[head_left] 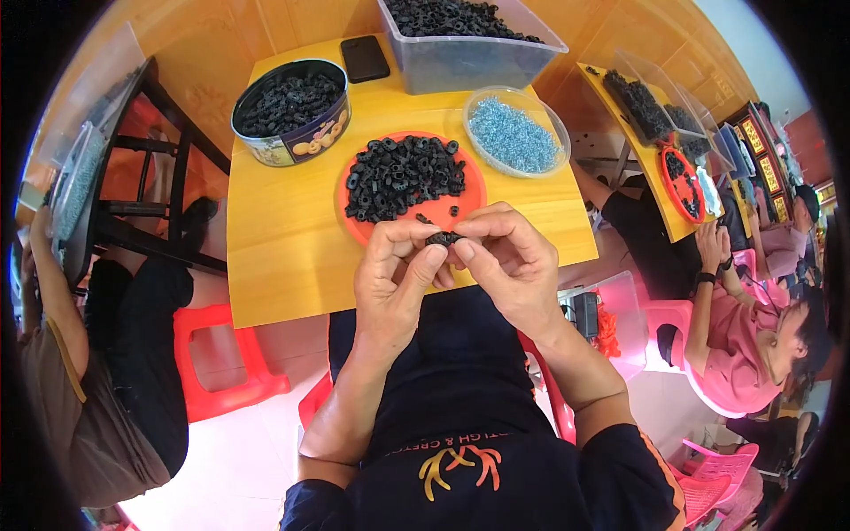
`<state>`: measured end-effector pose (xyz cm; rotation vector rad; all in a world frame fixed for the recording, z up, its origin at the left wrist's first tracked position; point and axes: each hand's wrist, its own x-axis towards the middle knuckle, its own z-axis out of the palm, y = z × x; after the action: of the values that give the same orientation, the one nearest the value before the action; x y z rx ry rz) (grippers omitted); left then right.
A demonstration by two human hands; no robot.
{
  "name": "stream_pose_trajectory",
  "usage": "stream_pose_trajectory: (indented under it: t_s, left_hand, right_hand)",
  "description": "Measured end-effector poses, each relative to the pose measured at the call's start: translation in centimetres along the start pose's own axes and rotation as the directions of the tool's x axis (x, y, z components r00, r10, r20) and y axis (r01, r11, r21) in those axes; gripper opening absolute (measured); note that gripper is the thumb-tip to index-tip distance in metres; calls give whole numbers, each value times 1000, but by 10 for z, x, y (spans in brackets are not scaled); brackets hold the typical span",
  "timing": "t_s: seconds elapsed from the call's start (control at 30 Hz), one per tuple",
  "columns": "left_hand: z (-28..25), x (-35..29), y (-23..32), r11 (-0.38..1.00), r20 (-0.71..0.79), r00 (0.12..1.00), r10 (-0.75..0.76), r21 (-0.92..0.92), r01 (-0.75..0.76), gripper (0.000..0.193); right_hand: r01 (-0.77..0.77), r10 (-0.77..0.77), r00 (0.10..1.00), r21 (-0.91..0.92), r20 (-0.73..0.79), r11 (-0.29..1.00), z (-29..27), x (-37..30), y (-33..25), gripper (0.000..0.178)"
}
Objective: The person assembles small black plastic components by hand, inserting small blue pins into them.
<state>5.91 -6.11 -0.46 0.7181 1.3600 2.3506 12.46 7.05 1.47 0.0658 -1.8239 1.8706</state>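
Observation:
Between the fingertips of both hands is a small black plastic part (pixel 442 238), partly hidden by the thumbs. My left hand (pixel 403 270) pinches its left end, and my right hand (pixel 511 265) pinches its right end. Both hands are over the near rim of a round red-orange plate (pixel 475 190). On that plate lies a heap of black ring-shaped plastic parts (pixel 403 177). A couple of loose black pieces (pixel 454 211) rest just beyond my fingers.
A round tin (pixel 292 146) of black parts, a dark phone (pixel 365 58), a clear bin (pixel 469 71) of black pieces and a tub (pixel 560 159) of small clear-blue pieces stand on the yellow table (pixel 283 257). People sit at tables on both sides; a red stool (pixel 235 389) is left.

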Motion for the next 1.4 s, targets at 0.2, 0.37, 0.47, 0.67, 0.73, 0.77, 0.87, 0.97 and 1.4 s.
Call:
stream_pose_trajectory:
  t_s: [0.2, 0.37, 0.47, 0.67, 0.73, 0.77, 0.87, 0.97, 1.4]
  left_hand:
    - [1, -2, -1, 998, 8, 998, -61, -31, 61, 16]
    - [3, -3, -1, 998, -1, 999, -45, -53, 45, 15]
    - [0, -4, -6, 992, 14, 997, -74, -101, 75, 14]
    - [0, -6, -6, 980, 39, 992, -120, -156, 124, 12]
    - [0, -6, -5, 982, 37, 992, -121, -143, 125, 12]
    - [0, -6, -5, 985, 37, 993, -114, -129, 117, 12]
    - [3, -7, -4, 988, 12, 994, -110, -107, 110, 13]
    - [6, -8, -6, 988, -10, 994, -108, -109, 106, 14]
    - [2, -15, -1, 988, 30, 987, -157, 0, 157, 13]
  right_hand:
    - [35, -34, 999, -108, 6, 994, 0, -3, -2, 19]
    - [-20, 19, 999, -26, -44, 999, 2, -5, -1, 18]
    - [49, -50, 999, -95, -9, 994, -3, -2, 0, 18]
    - [259, -224, 965, -381, 135, 888, -15, 4, -5, 17]
    - [344, -278, 938, -451, 209, 824, -16, 5, -11, 16]
    - [343, -278, 938, -451, 205, 824, -16, 4, -11, 16]
    - [374, -321, 928, -476, 191, 796, -10, 1, -10, 16]
    - [370, -360, 925, -498, 120, 785, -4, -5, -3, 17]
    - [522, -431, 853, -467, 295, 713, -19, 2, -6, 21]
